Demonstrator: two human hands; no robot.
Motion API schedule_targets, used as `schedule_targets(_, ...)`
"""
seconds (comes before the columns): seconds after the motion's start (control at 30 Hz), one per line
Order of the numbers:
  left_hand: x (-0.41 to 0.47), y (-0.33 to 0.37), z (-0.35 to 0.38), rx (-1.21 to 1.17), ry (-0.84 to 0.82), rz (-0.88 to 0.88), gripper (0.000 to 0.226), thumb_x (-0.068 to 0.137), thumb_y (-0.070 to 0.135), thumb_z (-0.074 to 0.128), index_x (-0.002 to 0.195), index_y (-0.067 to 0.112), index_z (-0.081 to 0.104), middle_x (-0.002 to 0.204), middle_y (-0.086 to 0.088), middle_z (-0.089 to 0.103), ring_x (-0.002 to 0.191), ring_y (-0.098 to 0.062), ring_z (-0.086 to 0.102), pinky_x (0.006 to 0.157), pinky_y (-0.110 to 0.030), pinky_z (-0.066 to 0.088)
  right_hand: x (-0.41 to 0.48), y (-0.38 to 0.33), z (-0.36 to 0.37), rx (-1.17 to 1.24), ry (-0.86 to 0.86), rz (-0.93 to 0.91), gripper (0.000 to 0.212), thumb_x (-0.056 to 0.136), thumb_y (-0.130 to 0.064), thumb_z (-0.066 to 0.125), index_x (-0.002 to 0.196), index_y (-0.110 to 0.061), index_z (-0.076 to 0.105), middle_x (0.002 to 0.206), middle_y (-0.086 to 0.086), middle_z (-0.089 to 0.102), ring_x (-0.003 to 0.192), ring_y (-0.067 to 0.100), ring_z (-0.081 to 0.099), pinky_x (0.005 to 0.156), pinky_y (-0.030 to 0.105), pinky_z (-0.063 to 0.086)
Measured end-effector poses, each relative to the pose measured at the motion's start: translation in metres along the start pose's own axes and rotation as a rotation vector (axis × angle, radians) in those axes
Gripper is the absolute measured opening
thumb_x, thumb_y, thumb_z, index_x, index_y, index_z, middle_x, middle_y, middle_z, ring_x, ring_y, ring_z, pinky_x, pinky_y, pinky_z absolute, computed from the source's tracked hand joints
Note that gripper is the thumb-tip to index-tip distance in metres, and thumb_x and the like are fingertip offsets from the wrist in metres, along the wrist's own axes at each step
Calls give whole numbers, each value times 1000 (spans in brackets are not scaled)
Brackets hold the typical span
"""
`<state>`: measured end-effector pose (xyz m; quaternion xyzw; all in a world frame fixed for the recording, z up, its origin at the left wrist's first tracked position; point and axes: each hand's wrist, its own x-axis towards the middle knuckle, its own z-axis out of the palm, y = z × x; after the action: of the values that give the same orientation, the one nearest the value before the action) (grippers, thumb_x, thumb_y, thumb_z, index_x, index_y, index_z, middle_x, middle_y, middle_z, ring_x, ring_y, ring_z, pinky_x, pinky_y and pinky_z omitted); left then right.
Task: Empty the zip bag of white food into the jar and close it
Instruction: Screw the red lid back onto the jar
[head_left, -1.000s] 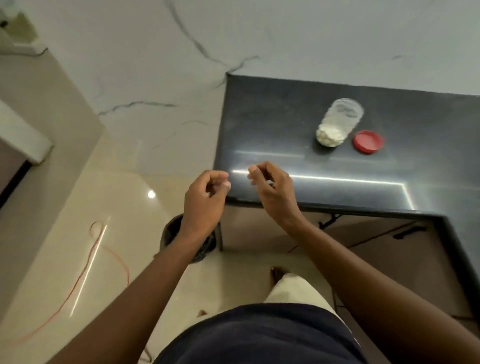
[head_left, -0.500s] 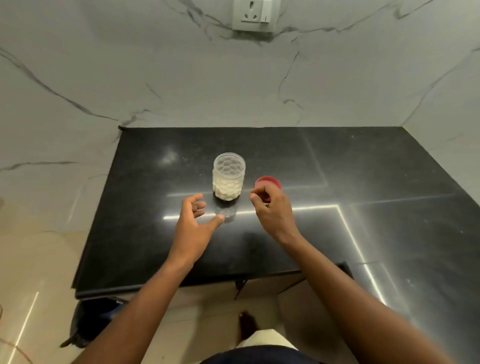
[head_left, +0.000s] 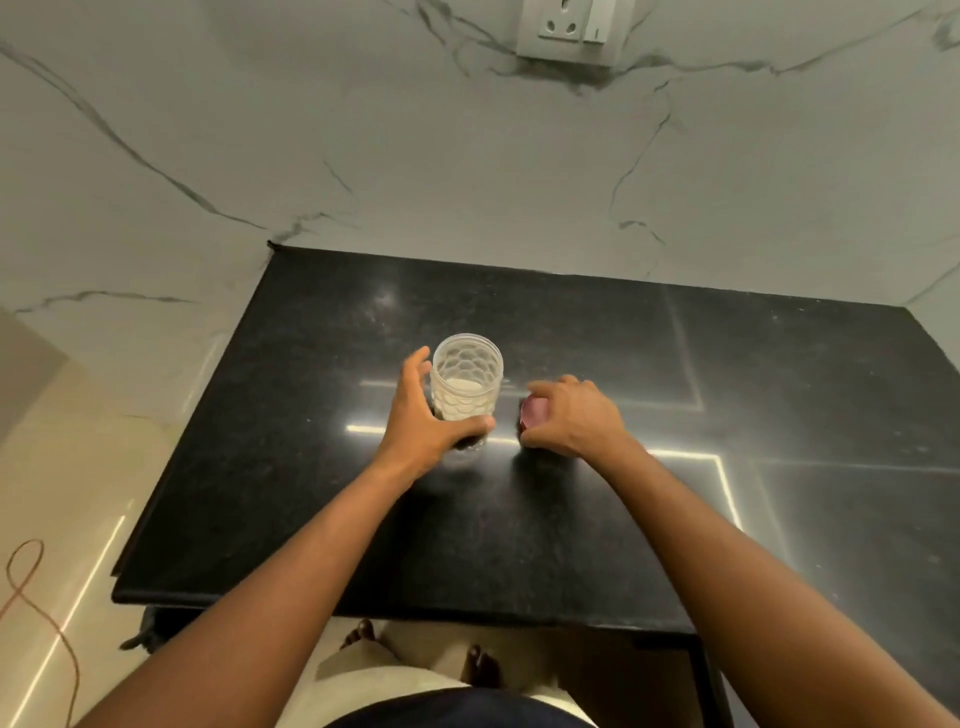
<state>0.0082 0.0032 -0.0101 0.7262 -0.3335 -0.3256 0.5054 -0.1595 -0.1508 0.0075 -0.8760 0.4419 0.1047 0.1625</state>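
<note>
Clear honeycomb-patterned jar (head_left: 467, 376) stands upright, open-topped, part-filled with white food (head_left: 461, 404).

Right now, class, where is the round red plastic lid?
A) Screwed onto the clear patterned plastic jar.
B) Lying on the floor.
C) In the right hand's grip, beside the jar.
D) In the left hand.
C: the right hand curls round the round red plastic lid, while the left hand grips the open clear patterned plastic jar.
</note>
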Motion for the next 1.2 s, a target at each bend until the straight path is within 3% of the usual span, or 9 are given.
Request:
schedule_targets(0.13, 9, -2, 2, -35, -9, 35, 128, 60, 35, 103, 159, 32, 22, 161, 3, 41, 144, -14, 46, 117, -39, 44, -8, -9, -34, 312, 100, 34, 82, 66, -63, 74, 140, -35, 52, 131, 1, 59, 115, 26, 61, 91, 39, 55)
schedule_targets(0.23, 13, -4, 3, -7, -6, 61, 100, 61, 35, 101, 142, 38, 43, 135, 13, 64, 123, -7, 64, 99, -29, 56, -16, -21, -65, 672, 129, -36, 68, 65, -60, 77, 125, -34, 60, 123, -6, 63, 110, 21, 62, 88, 42, 60)
schedule_targets(0.37, 11, -2, 2, 34, 7, 61, 89, 60, 43, 98, 132, 46, 47, 123, 21, 67, 107, 14, 63, 84, -14, 54, -16, -52, -86, 1064, 245, -123, 49, 71, -48, 84, 106, -22, 63, 110, 6, 68, 99, 25, 68, 80, 41, 62)
schedule_targets(0.47, 13, -3, -2, 67, 4, 71, 85, 59, 47, 97, 128, 45, 48, 119, 20, 70, 104, 10, 66, 86, -22, 59, -12, -73, -77, 871, 355, -225, 48, 70, -48, 90, 91, -16, 61, 108, 6, 63, 93, 19, 65, 76, 33, 59)
schedule_targets(0.53, 14, -7, -4, 77, 1, 70, 80, 58, 42, 99, 122, 43, 50, 115, 16, 74, 100, 4, 71, 86, -32, 63, -11, -79, -65, 643, 389, -342, 46, 69, -41, 93, 83, -14, 58, 117, 3, 60, 105, 15, 61, 82, 27, 55)
schedule_targets(0.63, 16, -14, -8, 95, -3, 62, 76, 58, 42, 99, 116, 42, 51, 112, 13, 75, 99, -1, 73, 87, -39, 64, -10, -77, -51, 474, 368, -435, 49, 70, -39, 92, 78, -13, 52, 134, 5, 61, 121, 17, 57, 88, 31, 52)
schedule_targets(0.9, 15, -20, -8, 103, 15, 63, 78, 54, 54, 99, 116, 44, 52, 116, 16, 73, 103, -3, 72, 87, -36, 64, -10, -71, -41, 346, 340, -455, 51, 74, -49, 87, 82, -13, 52, 148, 7, 58, 130, 21, 56, 96, 38, 54)
schedule_targets(1.1, 17, -18, -10, 127, -9, 59, 83, 52, 57, 97, 118, 42, 49, 122, 14, 69, 109, -6, 69, 88, -29, 61, -9, -67, -32, 330, 327, -413, 48, 74, -51, 87, 66, -14, 56, 148, 0, 58, 128, 16, 56, 92, 28, 51)
schedule_targets(1.2, 17, -16, -11, 135, -7, 57, 81, 51, 57, 97, 115, 40, 50, 118, 14, 70, 106, -5, 69, 85, -26, 60, -7, -67, -36, 337, 305, -404, 49, 71, -51, 88, 67, -12, 58, 138, -1, 62, 120, 15, 59, 86, 29, 54)
